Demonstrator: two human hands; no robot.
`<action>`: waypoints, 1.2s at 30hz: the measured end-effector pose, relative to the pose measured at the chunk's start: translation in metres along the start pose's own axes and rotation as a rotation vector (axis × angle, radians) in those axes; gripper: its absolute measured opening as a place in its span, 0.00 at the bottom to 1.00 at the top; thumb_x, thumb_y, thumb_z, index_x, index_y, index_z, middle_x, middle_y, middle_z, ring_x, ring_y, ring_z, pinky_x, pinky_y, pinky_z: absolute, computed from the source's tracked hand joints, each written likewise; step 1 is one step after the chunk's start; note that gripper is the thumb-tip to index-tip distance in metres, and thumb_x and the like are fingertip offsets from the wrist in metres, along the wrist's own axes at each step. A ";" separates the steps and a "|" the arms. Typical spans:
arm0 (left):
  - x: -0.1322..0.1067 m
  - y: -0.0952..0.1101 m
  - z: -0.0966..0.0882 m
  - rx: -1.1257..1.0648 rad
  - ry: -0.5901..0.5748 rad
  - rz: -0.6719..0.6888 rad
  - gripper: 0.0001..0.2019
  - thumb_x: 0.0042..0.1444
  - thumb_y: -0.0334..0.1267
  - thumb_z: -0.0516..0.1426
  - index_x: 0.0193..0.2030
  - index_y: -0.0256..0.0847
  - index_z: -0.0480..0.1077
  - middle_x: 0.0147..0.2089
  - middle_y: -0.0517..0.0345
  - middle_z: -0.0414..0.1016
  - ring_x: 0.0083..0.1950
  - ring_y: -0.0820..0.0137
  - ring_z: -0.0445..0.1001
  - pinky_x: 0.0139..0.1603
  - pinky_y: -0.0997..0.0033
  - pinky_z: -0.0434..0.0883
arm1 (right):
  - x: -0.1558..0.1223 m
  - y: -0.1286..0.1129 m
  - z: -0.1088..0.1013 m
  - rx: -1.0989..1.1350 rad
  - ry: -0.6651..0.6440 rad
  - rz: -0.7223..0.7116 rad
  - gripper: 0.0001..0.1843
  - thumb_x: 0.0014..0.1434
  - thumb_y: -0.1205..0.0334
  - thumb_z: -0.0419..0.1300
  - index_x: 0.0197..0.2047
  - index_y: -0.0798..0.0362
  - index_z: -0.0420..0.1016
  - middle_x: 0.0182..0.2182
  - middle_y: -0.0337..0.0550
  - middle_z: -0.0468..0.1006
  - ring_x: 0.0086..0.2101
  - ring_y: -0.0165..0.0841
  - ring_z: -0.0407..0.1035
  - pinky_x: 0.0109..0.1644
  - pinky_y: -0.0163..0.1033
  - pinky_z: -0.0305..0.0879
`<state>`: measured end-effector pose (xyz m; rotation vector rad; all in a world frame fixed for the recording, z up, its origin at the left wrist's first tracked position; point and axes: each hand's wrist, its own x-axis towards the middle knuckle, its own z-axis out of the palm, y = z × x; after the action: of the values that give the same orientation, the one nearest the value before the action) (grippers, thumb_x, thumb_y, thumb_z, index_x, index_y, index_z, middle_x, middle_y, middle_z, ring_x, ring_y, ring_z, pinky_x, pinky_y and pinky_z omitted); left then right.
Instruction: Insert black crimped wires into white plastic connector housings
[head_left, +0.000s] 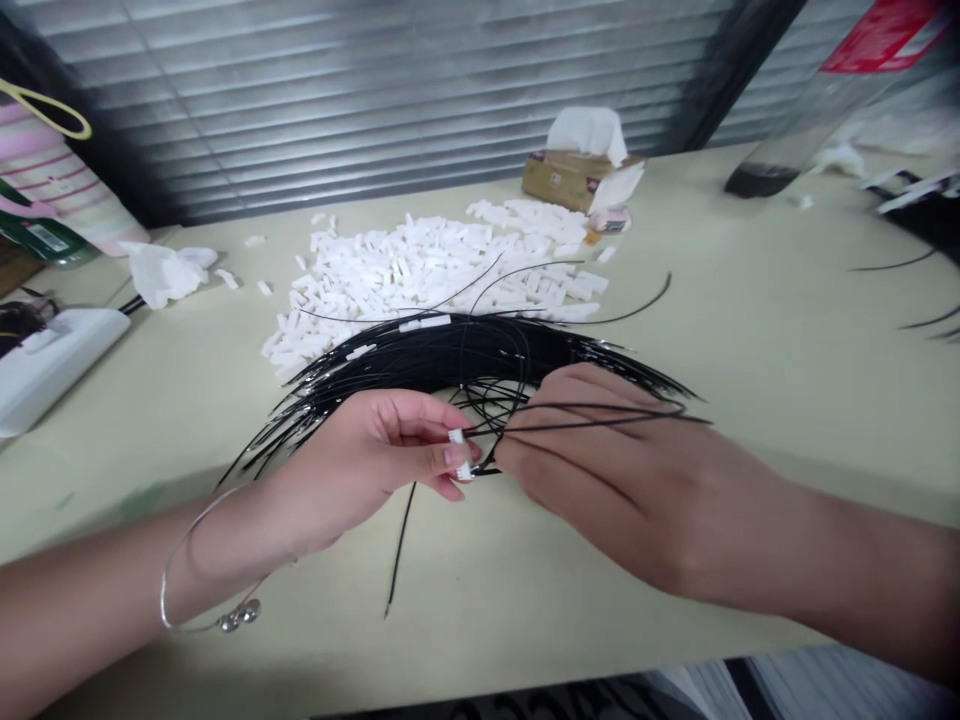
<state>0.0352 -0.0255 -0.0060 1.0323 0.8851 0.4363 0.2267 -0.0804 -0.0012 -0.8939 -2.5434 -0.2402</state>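
Note:
Between the thumb and fingers of my left hand is a small white connector housing, held upright above the table. Black wires run from its right side toward my right hand. That hand is closed around black wire just right of the connector; its fingertips are hidden. A large bundle of black wires with metal tips lies in an arc behind both hands. One loose wire hangs down below my left hand. Two white housings rest on the bundle.
Beyond the bundle spreads a heap of white connector housings. A tissue box stands at the back, a bottle with dark liquid at the right. To the left are crumpled tissue, a white power strip and a striped pink bottle.

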 end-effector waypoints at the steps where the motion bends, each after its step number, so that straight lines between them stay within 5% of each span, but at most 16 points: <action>1: 0.000 0.000 -0.001 -0.005 -0.010 0.003 0.05 0.45 0.29 0.64 0.30 0.36 0.75 0.26 0.63 0.76 0.24 0.77 0.72 0.31 0.75 0.70 | 0.000 0.001 0.001 0.026 0.024 0.015 0.19 0.60 0.76 0.44 0.28 0.57 0.73 0.27 0.46 0.74 0.30 0.37 0.65 0.35 0.45 0.63; 6: 0.003 -0.001 -0.004 0.034 -0.080 0.007 0.04 0.46 0.31 0.65 0.31 0.38 0.76 0.27 0.63 0.76 0.26 0.78 0.72 0.34 0.76 0.71 | 0.002 0.003 -0.002 0.111 0.029 0.047 0.17 0.60 0.76 0.46 0.29 0.57 0.73 0.26 0.46 0.74 0.29 0.34 0.65 0.35 0.41 0.64; 11: 0.002 0.000 -0.004 0.038 -0.121 0.012 0.03 0.47 0.31 0.64 0.31 0.40 0.77 0.26 0.64 0.76 0.27 0.78 0.72 0.33 0.78 0.71 | 0.001 0.001 -0.011 0.026 -0.003 -0.078 0.23 0.62 0.74 0.41 0.31 0.58 0.77 0.26 0.47 0.76 0.28 0.38 0.67 0.32 0.44 0.64; 26: 0.003 0.000 -0.004 0.077 -0.101 -0.006 0.03 0.47 0.31 0.64 0.30 0.38 0.76 0.25 0.62 0.76 0.26 0.76 0.73 0.32 0.76 0.71 | -0.002 -0.004 -0.009 -0.151 -0.037 -0.168 0.21 0.59 0.74 0.44 0.30 0.55 0.77 0.26 0.48 0.75 0.27 0.40 0.68 0.31 0.48 0.66; 36: 0.002 0.002 -0.001 0.054 -0.038 -0.060 0.03 0.47 0.26 0.62 0.30 0.35 0.73 0.23 0.64 0.76 0.24 0.77 0.74 0.29 0.81 0.69 | -0.001 -0.006 -0.001 -0.256 0.076 -0.226 0.18 0.56 0.77 0.48 0.30 0.56 0.79 0.29 0.47 0.79 0.28 0.41 0.72 0.35 0.49 0.71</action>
<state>0.0356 -0.0226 -0.0055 1.0577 0.8952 0.3428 0.2237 -0.0862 -0.0004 -0.6688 -2.5781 -0.6684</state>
